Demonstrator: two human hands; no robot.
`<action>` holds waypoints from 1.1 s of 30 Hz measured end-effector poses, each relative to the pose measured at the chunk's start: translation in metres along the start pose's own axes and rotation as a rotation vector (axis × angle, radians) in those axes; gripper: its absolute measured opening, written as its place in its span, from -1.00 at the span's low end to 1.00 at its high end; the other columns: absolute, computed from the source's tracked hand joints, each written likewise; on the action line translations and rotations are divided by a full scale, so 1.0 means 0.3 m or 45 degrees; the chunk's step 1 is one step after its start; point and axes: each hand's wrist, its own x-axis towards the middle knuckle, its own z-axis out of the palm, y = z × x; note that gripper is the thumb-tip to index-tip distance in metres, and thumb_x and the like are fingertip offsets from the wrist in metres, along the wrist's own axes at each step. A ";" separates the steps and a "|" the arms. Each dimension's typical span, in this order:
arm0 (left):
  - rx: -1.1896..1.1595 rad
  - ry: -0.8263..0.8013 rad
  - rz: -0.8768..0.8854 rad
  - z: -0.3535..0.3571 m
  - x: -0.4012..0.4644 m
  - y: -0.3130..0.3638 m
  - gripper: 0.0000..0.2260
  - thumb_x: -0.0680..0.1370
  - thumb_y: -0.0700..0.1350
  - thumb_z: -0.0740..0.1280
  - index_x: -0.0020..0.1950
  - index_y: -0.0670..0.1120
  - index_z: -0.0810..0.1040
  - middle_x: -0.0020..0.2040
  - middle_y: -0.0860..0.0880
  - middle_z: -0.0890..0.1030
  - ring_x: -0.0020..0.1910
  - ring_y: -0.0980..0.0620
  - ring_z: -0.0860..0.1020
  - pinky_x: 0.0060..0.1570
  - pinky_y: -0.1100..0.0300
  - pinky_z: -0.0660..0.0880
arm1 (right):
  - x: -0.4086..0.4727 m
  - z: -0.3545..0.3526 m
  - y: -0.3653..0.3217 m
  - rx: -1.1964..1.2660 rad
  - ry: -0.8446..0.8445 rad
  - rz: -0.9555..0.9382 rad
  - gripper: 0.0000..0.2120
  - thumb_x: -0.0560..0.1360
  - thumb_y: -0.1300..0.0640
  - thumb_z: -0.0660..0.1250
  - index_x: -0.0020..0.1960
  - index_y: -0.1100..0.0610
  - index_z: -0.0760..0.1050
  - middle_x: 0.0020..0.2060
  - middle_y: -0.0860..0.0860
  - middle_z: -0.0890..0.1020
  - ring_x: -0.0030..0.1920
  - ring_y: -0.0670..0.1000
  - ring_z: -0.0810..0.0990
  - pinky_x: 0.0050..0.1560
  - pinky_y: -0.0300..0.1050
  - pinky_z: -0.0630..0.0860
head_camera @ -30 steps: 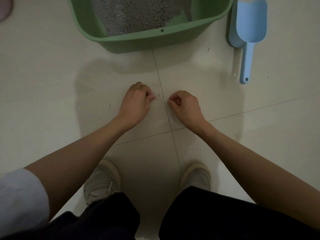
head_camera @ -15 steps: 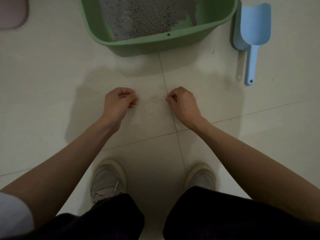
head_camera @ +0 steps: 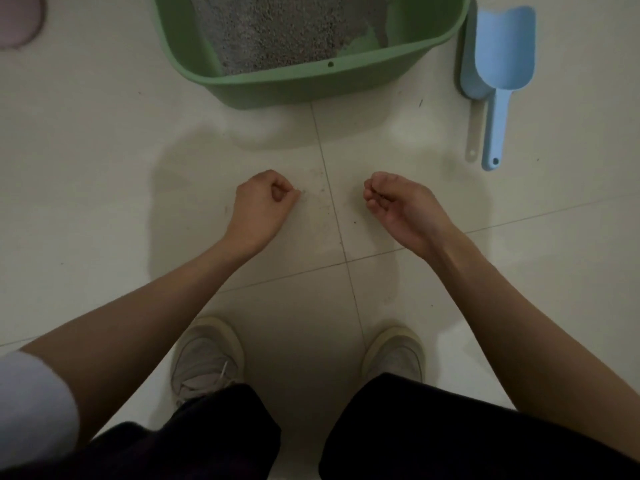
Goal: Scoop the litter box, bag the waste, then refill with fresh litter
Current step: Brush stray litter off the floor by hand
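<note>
Both grips hover low over the floor (head_camera: 104, 168). The left hand (head_camera: 263, 202) is curled shut, the right hand (head_camera: 394, 202) cupped; contents unclear. Ahead of them sits the litter box (head_camera: 311, 84), probably heavy with loose, spillable litter; the light, stiff scoop (head_camera: 498, 74), beyond the right grip, is best taken by its handle.

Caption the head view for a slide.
Both hands pinch spilled grains off floor tiles before green litter box.

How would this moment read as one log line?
left hand: pinching floor grit | right hand: cupped, palm up | scoop: untouched beside litter box
</note>
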 end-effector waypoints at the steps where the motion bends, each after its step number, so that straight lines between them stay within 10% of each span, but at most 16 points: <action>1: 0.031 -0.007 0.035 0.009 0.007 -0.002 -0.88 0.46 -0.13 0.38 -0.08 -0.17 0.56 -0.32 0.06 0.42 -0.25 0.07 0.42 -0.24 0.37 0.24 | 0.001 0.002 0.008 -0.058 0.005 -0.014 -0.80 0.52 0.41 0.14 -0.17 0.22 0.46 -0.42 0.01 0.60 -0.39 -0.10 0.56 -0.31 -0.33 0.49; 11: 0.267 -0.011 0.208 0.039 0.051 0.006 -0.89 0.48 -0.14 0.37 -0.10 -0.18 0.59 -0.20 -0.03 0.44 -0.18 0.02 0.41 -0.13 0.25 0.27 | 0.048 0.045 0.078 -1.468 0.193 -0.481 -0.93 0.47 0.15 0.35 -0.10 0.16 0.56 -0.34 -0.10 0.49 -0.31 -0.14 0.43 -0.28 -0.47 0.31; 25: 0.307 -0.164 0.139 0.006 0.028 0.013 -0.91 0.48 -0.21 0.31 -0.11 -0.20 0.58 -0.16 -0.11 0.55 -0.14 -0.05 0.50 -0.12 0.25 0.32 | 0.080 0.092 0.136 -2.145 -0.078 -0.588 -0.81 0.53 0.18 0.25 0.02 0.28 0.55 0.05 0.20 0.56 0.10 0.18 0.50 0.07 -0.06 0.36; 29: -0.115 -0.162 -0.212 -0.040 0.008 0.014 -0.90 0.41 -0.26 0.38 -0.28 -0.13 0.52 -0.29 -0.06 0.57 -0.26 0.03 0.52 -0.18 0.22 0.43 | 0.075 0.105 0.094 -1.831 -0.049 -0.494 -0.83 0.52 0.19 0.29 -0.06 0.28 0.58 -0.14 0.14 0.61 -0.11 0.07 0.56 -0.10 -0.14 0.39; 33: -0.652 -0.211 -0.416 -0.108 -0.016 0.030 -0.87 0.41 -0.38 0.38 -0.27 -0.19 0.51 -0.30 -0.13 0.56 -0.32 0.03 0.54 -0.30 0.33 0.52 | 0.017 0.132 0.038 -0.616 -0.114 -0.067 -0.86 0.52 0.30 0.29 -0.22 0.25 0.51 -0.34 0.06 0.56 -0.36 -0.10 0.53 -0.31 -0.32 0.48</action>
